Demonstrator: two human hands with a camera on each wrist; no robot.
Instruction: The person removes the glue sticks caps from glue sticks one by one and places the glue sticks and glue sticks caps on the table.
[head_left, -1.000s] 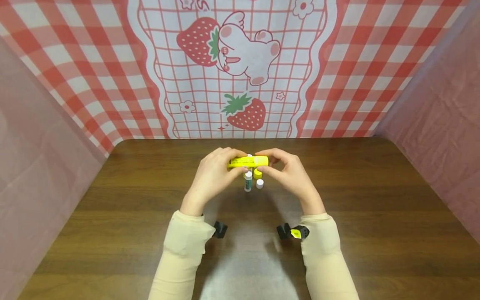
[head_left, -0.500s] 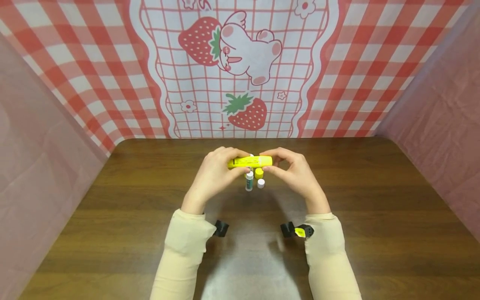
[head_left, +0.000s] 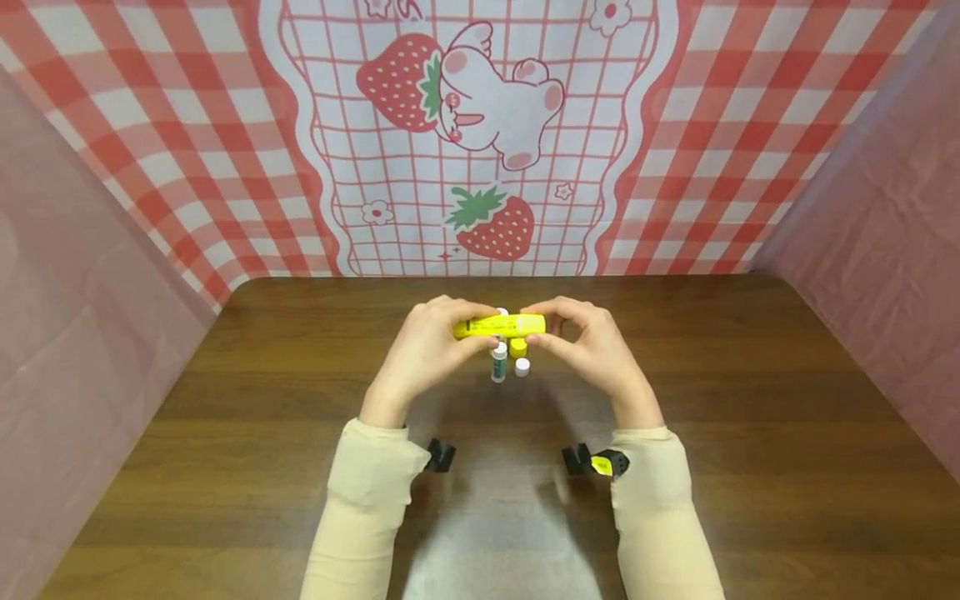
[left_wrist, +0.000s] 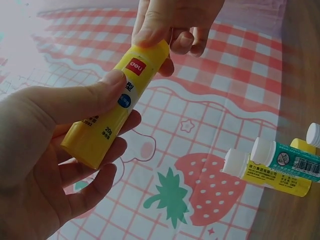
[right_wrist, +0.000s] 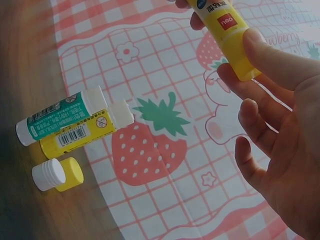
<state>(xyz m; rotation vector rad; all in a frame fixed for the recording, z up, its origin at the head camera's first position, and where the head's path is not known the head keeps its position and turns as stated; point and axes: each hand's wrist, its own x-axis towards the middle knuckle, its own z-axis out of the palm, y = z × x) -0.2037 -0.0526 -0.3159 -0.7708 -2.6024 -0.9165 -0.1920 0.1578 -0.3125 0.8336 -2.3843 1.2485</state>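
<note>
Both hands hold a yellow glue stick (head_left: 498,326) level above the table. My left hand (head_left: 423,342) grips its body, thumb on the label side in the left wrist view. My right hand (head_left: 588,342) pinches the cap end (right_wrist: 245,65) between thumb and fingers. Below stand a green-and-white glue stick (head_left: 498,367) and, partly hidden behind it in the head view, a second yellow glue stick (right_wrist: 82,135) with white glue showing at its top. A yellow cap (head_left: 518,348) and a white cap (head_left: 522,367) stand beside them.
The brown wooden table (head_left: 247,433) meets a red-checked cloth (head_left: 480,125) with strawberry prints at its far edge. Pink cloth (head_left: 75,292) hangs at both sides. Each wrist wears a small black camera mount (head_left: 441,456).
My right hand has shifted slightly right with the cap end of the yellow glue stick. My left hand has barely moved. In the last half second little differs.
</note>
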